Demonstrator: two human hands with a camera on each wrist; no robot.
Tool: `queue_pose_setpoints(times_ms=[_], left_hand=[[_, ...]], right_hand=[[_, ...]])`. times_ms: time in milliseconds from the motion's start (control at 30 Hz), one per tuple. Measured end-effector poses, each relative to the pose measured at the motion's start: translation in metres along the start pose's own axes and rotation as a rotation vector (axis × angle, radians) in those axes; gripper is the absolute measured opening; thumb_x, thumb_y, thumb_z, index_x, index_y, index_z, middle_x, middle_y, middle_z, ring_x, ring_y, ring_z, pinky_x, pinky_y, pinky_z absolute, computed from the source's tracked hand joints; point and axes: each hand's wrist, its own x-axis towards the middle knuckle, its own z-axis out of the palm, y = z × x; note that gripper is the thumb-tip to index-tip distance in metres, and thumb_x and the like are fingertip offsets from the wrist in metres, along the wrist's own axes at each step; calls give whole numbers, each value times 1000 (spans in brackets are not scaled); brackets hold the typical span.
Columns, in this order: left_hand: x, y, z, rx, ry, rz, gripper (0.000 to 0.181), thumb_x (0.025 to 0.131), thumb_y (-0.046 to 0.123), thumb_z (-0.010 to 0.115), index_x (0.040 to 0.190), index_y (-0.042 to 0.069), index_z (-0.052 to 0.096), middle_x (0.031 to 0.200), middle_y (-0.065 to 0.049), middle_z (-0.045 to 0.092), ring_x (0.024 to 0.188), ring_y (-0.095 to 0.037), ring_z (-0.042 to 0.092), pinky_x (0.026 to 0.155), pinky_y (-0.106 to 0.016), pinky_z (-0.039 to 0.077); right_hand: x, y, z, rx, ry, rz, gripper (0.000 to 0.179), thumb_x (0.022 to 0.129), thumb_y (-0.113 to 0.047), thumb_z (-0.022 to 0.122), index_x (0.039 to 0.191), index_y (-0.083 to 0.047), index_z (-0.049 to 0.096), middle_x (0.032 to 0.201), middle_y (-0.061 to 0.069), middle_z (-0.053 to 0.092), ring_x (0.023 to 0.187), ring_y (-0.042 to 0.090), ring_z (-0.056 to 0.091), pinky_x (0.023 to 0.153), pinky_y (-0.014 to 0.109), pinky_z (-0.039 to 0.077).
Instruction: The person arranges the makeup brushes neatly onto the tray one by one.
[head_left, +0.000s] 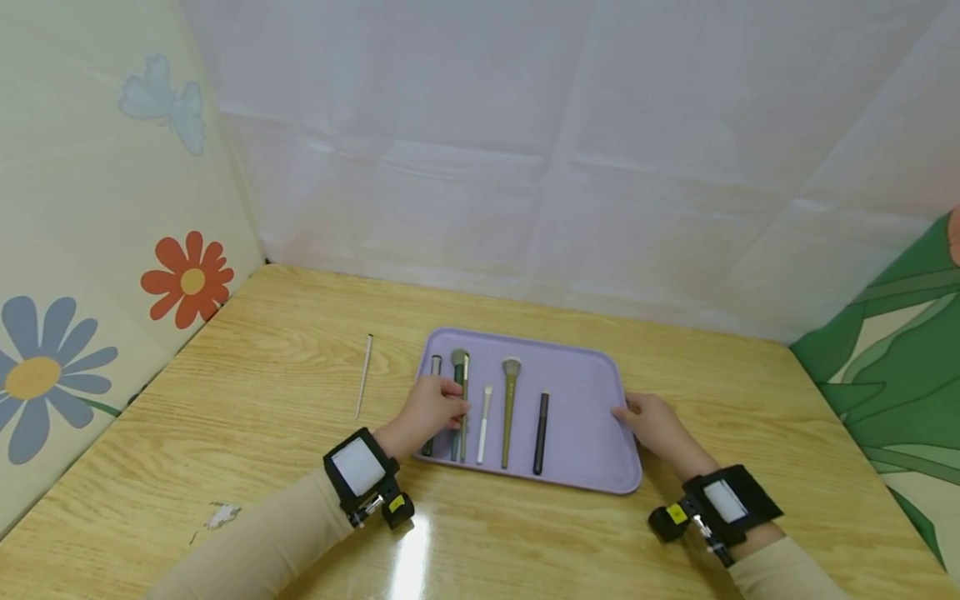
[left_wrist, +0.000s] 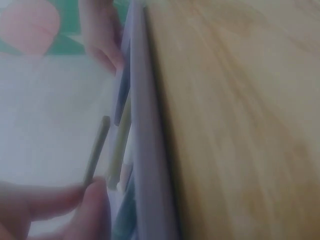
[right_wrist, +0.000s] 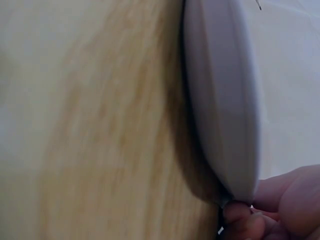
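A lilac tray (head_left: pixel 588 417) lies on the wooden table with several makeup brushes on it. Over its left part, my left hand (head_left: pixel 429 410) pinches a slim olive makeup brush (left_wrist: pixel 97 150) between thumb and fingertips. Close by are a dark green brush (head_left: pixel 458 360) and a dark-handled brush (head_left: pixel 437 365), both partly hidden by the hand. Farther right lie a small white-handled brush (head_left: pixel 483 429), a wide olive brush (head_left: pixel 509 412) and a black brush (head_left: pixel 541 435). My right hand (head_left: pixel 660 425) grips the tray's right rim, thumb on top and fingers underneath.
A thin pale stick with a dark tip (head_left: pixel 364 375) lies on the table (head_left: pixel 300 358), left of the tray. White cloth (head_left: pixel 525 167) hangs behind the table. Flower-printed panels (head_left: pixel 112 208) stand at both sides. A patch of tabletop (head_left: pixel 222 514) is chipped near the left sleeve.
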Motion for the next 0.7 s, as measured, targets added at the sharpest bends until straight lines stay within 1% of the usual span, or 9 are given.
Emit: queue_pose_setpoints(times_ms=[233,367,500,600,700], left_hand=[[0,0,3,1,-10,23,20,86,-10,63,104,-17,59,85,-18,63,58,-12,56,58,-25,56],[0,1,4,20,-21,35,21,86,-9,64,105,-17,59,86,-18,64,59,-14,58,59,-27,56],[0,2,5,49,-26,29,22,86,-8,64,106,-15,60,87,-17,64,61,-14,59,60,-27,57],[0,2,7,47,-33,30,21,86,-8,64,106,-15,60,87,-18,65,61,-15,59,60,-27,57],[0,3,10,34,-41,27,21,86,-9,64,106,-16,60,88,-18,65,62,-15,59,60,-27,57]], right_hand=[[0,-1,1,6,-4,7,43,102,-10,47,134,19,41,125,35,53,103,34,59,88,50,51],[1,-1,1,3,-3,8,43,101,-10,47,134,19,41,125,35,54,103,35,59,88,51,51],[1,-2,1,0,0,6,43,101,-10,48,133,19,42,123,34,55,98,32,59,86,48,52],[0,-2,0,0,-1,0,42,101,-9,48,132,19,43,121,33,56,94,29,58,83,46,53],[0,-2,1,4,-2,3,42,101,-9,48,132,19,43,121,33,57,94,28,58,83,46,53]])
